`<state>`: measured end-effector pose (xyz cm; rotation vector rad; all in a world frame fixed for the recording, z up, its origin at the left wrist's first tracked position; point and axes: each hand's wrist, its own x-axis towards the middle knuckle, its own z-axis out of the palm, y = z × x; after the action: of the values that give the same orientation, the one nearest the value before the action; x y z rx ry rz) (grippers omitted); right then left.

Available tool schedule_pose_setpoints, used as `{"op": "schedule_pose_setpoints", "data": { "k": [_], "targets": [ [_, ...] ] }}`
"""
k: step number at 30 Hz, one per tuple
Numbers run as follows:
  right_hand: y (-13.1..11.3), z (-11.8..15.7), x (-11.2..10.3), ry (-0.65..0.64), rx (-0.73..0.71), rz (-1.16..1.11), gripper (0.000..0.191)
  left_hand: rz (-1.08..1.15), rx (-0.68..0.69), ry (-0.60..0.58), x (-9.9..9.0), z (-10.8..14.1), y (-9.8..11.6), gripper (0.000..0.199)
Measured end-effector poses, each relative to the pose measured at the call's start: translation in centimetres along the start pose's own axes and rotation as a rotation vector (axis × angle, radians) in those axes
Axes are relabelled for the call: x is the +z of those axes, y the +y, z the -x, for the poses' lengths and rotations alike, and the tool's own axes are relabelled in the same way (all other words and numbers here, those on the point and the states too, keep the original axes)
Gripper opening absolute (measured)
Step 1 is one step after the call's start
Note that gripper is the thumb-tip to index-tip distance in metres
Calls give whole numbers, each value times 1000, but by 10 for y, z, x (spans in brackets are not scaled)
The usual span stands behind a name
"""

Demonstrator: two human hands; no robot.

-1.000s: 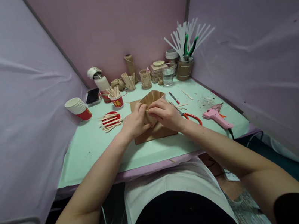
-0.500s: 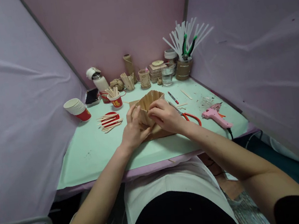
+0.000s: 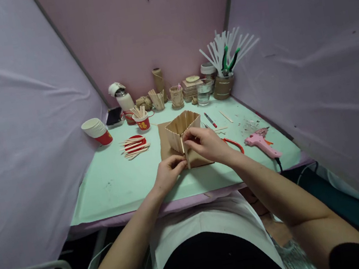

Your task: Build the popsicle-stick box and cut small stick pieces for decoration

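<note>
An open box of craft sticks (image 3: 175, 140), with wavy upper edges, stands on a piece of brown cardboard (image 3: 166, 150). In front of its near corner is a single craft stick (image 3: 188, 159), held nearly upright. My right hand (image 3: 205, 143) pinches this stick near its upper part, beside the box wall. Lower down, my left hand (image 3: 170, 170) has thumb and fingertips closed at the stick's bottom part, just above the cardboard. The fingers of my right hand partly hide the box's right side.
Scissors with red handles (image 3: 235, 145) and a pink glue gun (image 3: 262, 143) lie to the right. Loose sticks rest on a red disc (image 3: 135, 143) at left, near stacked paper cups (image 3: 97, 131). A water glass (image 3: 203, 93) and a pot of white sticks (image 3: 224, 86) stand behind.
My left hand has left the box's side and come down toward me to the stick's lower end. The single stick now shows upright at the near corner. The view has tilted slightly.
</note>
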<state>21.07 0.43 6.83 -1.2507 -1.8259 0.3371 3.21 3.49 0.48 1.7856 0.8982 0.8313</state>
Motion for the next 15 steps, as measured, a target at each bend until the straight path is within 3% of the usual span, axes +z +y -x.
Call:
{"op": "schedule_pose_setpoints", "data": {
  "k": [7,10,13,15],
  "targets": [
    [-6,4,0,-16,121,-156,9,114,-126,-106,9,13,18,16],
    [-4,14,-11,42,137,-146,22,223,-170,-36,10,21,18,19],
    [9,36,-27,139,240,176,26,410,-225,149,8,29,13,22],
    [21,53,-37,32,411,499,23,577,-277,259,6,31,11,24]
  ]
}}
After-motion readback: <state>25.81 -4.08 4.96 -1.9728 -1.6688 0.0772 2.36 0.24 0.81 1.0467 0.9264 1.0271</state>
